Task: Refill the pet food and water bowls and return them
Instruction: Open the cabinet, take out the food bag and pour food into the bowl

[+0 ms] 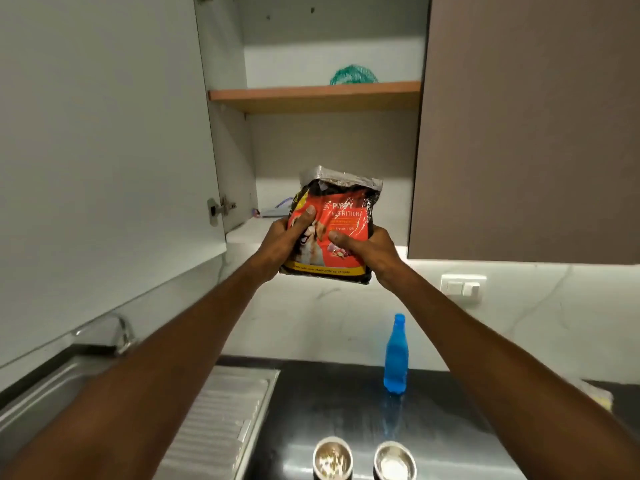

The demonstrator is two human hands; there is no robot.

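A red and black puppy food bag (341, 206) with a folded silver top is held up in front of the open wall cabinet (332, 140). My left hand (287, 240) grips its left side and my right hand (363, 251) grips its lower right side. Down on the black counter (311, 410), near the bottom edge of the view, stand two steel bowls. The left bowl (332, 457) has kibble in it. The right bowl (395, 462) looks shiny inside; I cannot tell what it holds. A blue bottle (396, 358) stands behind them.
The cabinet door (104, 168) hangs open to the left. A green net bundle (353, 75) sits on the upper wooden shelf (311, 95). A steel sink (52, 393) with tap (121, 330) and ribbed drainboard (221, 410) lies at left. A wall switch (462, 287) is at right.
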